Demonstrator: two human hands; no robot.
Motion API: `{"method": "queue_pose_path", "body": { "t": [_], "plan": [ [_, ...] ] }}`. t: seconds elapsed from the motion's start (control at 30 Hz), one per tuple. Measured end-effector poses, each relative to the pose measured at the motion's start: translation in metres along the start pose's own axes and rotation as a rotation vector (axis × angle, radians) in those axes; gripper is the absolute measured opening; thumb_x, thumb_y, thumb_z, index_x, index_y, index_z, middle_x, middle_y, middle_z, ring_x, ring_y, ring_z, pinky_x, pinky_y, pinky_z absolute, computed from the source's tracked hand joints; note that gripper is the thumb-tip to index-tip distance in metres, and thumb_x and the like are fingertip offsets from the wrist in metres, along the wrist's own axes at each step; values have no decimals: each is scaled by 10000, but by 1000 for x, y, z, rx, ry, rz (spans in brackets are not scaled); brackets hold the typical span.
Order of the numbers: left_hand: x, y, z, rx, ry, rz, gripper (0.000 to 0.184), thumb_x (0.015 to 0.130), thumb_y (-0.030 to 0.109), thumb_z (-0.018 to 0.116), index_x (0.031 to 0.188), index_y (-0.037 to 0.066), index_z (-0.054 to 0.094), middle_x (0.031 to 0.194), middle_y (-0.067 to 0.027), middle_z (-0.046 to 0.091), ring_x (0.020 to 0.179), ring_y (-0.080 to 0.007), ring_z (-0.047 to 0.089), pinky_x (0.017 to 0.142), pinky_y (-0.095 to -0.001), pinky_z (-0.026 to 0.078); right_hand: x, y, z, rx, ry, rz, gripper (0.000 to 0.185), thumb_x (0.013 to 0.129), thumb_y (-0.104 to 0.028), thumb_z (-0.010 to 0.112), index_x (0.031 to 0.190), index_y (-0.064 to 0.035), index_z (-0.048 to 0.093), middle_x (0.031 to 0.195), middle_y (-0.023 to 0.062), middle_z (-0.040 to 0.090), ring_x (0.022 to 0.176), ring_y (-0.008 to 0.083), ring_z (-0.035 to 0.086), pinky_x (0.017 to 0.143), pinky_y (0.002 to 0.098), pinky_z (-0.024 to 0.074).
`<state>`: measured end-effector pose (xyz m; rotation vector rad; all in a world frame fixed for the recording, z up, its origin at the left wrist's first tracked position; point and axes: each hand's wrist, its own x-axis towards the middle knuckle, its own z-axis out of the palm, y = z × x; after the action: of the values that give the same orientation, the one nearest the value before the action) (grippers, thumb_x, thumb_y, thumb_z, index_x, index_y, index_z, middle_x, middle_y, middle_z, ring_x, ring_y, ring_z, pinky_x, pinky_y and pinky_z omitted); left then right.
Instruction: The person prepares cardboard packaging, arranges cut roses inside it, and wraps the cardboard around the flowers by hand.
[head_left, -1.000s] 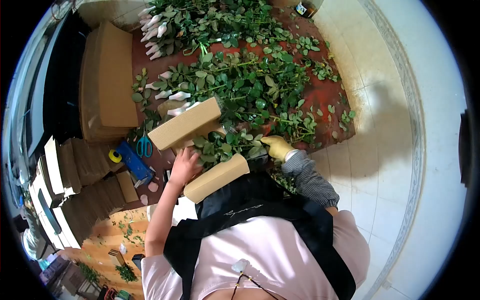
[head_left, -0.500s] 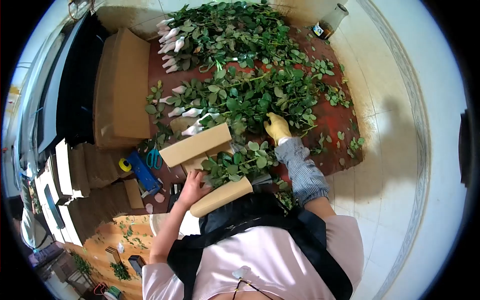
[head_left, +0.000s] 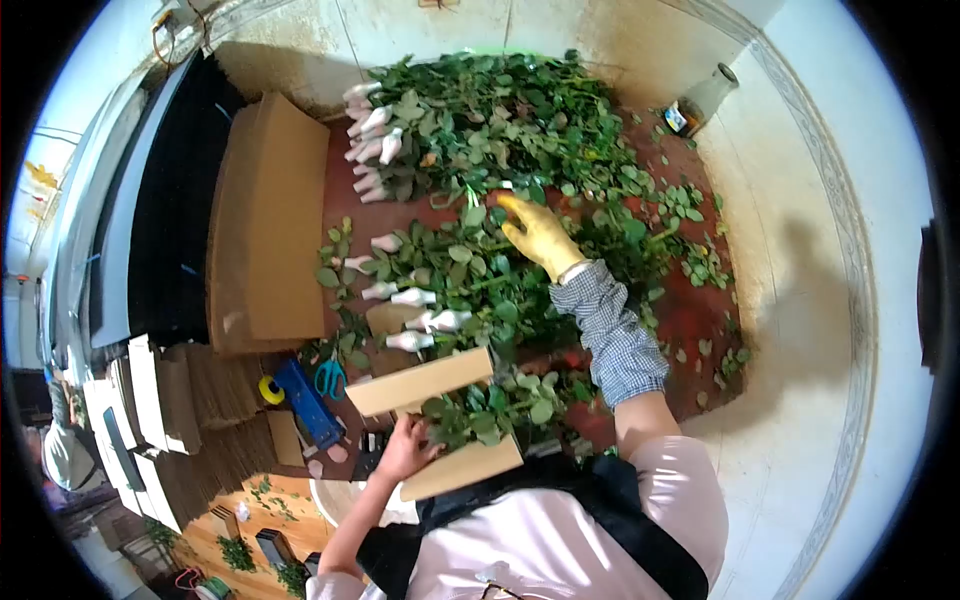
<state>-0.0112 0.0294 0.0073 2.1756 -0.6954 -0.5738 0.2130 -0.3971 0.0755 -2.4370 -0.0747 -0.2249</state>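
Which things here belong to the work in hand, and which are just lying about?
Seemingly in the job:
- folded cardboard, at the left hand
- leafy stems, some beneath the gloved right hand

Apparently lying about:
- turquoise scissors
- glass vessel
- loose leaves

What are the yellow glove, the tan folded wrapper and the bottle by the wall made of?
Yellow glove: likely rubber or latex, fairly matte, a snug, evenly coloured skin. Tan wrapper: probably cardboard, dull, stiff with straight edges. Bottle: glass or clear plastic, smooth and see-through; the look doesn't settle which.
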Motion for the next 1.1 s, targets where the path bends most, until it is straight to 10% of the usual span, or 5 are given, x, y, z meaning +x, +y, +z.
{"method": "queue_pose_path", "body": {
  "t": [0.17, 0.37, 0.5, 0.87, 1.1],
  "plan": [
    [2, 14, -10, 54, -83, -107, 552, 790, 76, 716, 1294, -32, 519, 1268, -264, 477, 1192, -460, 484, 1016, -471, 446, 161, -14, -6, -134, 391, -373, 403, 921, -130, 654, 1315, -104, 574, 912, 121, 676, 809, 278, 649, 776, 419, 539],
    [6, 16, -9, 50, -72, -136, 569, 794, 100, 713, 1306, -40, 507, 1372, -284, 432, 1275, -483, 439, 1074, -492, 410, 274, 72, 17, -897, -219, 105, 441, 914, -65, 602, 1349, -129, 570, 1277, 66, 658, 1197, 250, 611, 879, 365, 538],
    [8, 23, -11, 14, -51, -167, 461, 774, 86, 724, 1176, -41, 534, 1304, -272, 456, 1228, -483, 452, 1041, -504, 421, 227, 42, 8, -971, 14, -13, 190, 880, -43, 613, 938, -124, 775, 948, 60, 754, 895, 239, 726, 673, 367, 567],
    [3, 15, -2, 128, -13, -104, 492, 785, 104, 717, 1235, -12, 558, 1236, -236, 510, 1163, -439, 494, 1015, -479, 435, 129, -7, -18, -211, 417, -91, 95, 820, -100, 716, 911, -88, 691, 664, 94, 625, 582, 287, 604, 581, 410, 500],
    [3, 10, 1, 118, 47, -23, 434, 785, 87, 707, 1194, -4, 592, 1159, -206, 540, 1110, -408, 520, 990, -454, 452, 41, -42, -46, -740, 523, -275, 268, 853, -1, 593, 1076, -123, 679, 688, 88, 636, 720, 266, 659, 768, 377, 517]
  ]
}}
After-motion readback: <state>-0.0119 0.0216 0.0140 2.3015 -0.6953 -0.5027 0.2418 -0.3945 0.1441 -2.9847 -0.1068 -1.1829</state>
